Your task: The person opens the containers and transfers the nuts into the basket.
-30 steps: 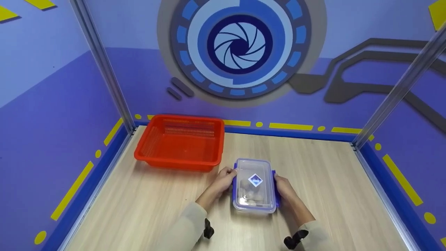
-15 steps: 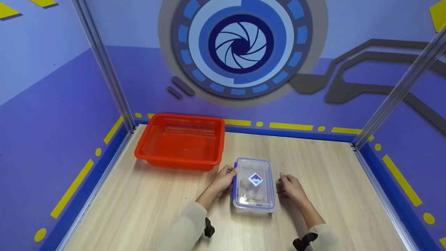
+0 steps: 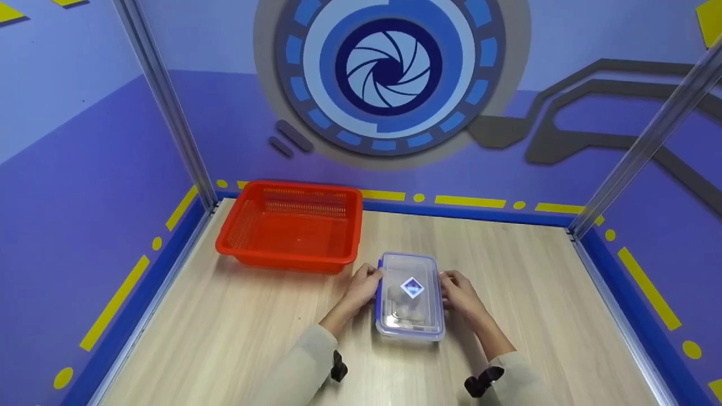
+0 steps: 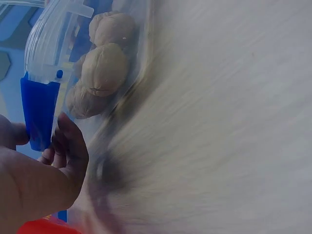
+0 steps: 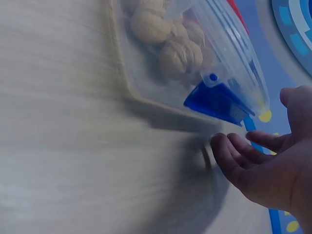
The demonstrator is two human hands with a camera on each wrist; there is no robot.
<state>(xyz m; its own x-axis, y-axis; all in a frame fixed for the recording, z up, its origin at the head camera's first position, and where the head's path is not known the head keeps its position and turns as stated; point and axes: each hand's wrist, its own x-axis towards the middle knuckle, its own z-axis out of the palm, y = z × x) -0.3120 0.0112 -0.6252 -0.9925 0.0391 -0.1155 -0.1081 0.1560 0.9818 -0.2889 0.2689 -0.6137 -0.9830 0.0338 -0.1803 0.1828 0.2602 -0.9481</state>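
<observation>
Both your hands flank the clear box (image 3: pixel 410 296): left hand (image 3: pixel 361 288) pinches its blue latch (image 4: pixel 39 109); right hand (image 3: pixel 459 293) hovers loosely spread.

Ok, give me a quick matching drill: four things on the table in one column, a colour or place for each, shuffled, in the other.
1 basket
2 latch
3 walnuts
4 left hand

a blue
b inside the clear box
c at the box's left side
d red, at the table's back left

Pairs: 1-d, 2-a, 3-b, 4-c
</observation>
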